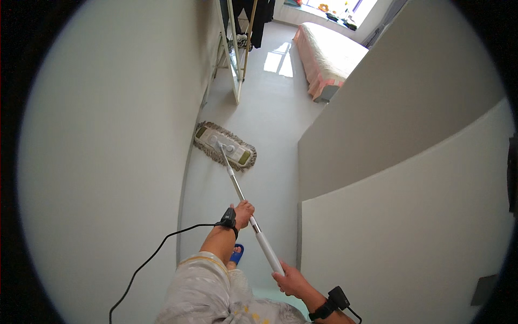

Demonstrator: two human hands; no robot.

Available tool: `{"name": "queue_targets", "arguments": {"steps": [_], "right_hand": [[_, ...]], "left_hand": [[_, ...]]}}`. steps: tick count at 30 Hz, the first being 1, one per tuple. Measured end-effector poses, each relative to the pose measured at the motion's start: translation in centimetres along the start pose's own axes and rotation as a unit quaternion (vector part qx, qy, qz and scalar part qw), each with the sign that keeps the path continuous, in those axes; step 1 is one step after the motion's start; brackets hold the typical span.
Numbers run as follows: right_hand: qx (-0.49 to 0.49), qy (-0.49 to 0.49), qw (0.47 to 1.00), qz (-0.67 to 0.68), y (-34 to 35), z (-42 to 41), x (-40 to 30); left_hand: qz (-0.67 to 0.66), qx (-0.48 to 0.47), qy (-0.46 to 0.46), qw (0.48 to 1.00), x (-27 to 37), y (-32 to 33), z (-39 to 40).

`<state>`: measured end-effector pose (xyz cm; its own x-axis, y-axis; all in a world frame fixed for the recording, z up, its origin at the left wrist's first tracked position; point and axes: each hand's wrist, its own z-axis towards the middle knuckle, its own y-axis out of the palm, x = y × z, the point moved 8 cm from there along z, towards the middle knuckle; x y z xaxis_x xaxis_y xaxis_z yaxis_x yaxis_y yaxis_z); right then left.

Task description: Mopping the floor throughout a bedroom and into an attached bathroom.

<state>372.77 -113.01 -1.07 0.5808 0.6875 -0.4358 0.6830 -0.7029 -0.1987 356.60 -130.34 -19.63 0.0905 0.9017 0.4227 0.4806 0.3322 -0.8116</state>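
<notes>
A flat mop with a fringed, rectangular head (pixel 225 146) lies on the pale glossy floor (pixel 271 178), its far left corner against the left wall. Its metal and white handle (pixel 265 245) slants back towards me. My left hand (pixel 244 213) grips the shaft around its middle. At the upper end, my right hand (pixel 292 279) is closed around the white grip. Each wrist wears a black strapped device with a cable. A foot in a blue slipper (pixel 237 254) shows beside my left forearm.
The left wall (pixel 113 141) and a right wall with a corner (pixel 364 227) flank this narrow passage. Ahead, a standing mirror (pixel 234 69) and a rack with dark clothes (pixel 259 24) stand at the left. A bed (pixel 323 52) stands at the right, near a window sill holding small objects.
</notes>
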Motion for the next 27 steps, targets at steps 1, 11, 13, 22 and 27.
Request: {"name": "queue_targets", "arguments": {"steps": [1,11,13,22,27], "right_hand": [[-0.009,0.005,1.000,0.001,0.0,-0.6,0.3],[0.088,-0.028,0.973,-0.212,-7.4,-6.8,4.2],[0.067,0.005,0.972,-0.226,-7.7,-9.1,6.9],[0.082,0.140,0.959,-0.234,-6.7,-24.4,15.4],[0.098,0.175,0.941,-0.273,-5.5,-28.1,13.2]], "left_hand": [[-0.009,-0.004,0.008,1.000,0.1,0.7,-1.1],[-0.142,0.160,0.130,0.968,8.8,5.4,-2.3],[-0.119,0.144,0.119,0.975,12.1,7.4,-5.0],[-0.087,-0.029,0.278,0.956,25.2,12.3,-15.0],[-0.142,-0.029,0.368,0.918,25.3,6.5,-16.2]]}}
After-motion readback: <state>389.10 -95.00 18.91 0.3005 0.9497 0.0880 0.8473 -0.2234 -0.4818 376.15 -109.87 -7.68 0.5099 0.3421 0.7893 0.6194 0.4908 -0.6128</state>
